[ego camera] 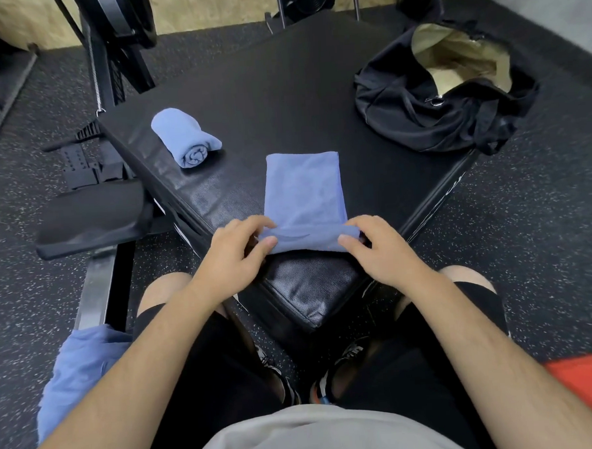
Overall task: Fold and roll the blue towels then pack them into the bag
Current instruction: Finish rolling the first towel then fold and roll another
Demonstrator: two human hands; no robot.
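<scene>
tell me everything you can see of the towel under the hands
The folded towel is a light blue, microfibre-looking cloth, folded into a narrow strip that lies flat on the black padded platform and runs away from the person. Its near end, by the platform's closest corner, is curled over into the start of a roll. The left hand pinches the roll's left end and the right hand its right end.

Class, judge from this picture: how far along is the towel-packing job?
Done: one rolled blue towel lies on the black padded platform. In hand: the left hand and right hand grip the rolled-up near end of the folded blue towel. Left: a crumpled blue towel waits lower left; no towel shows in the open black bag.
</scene>
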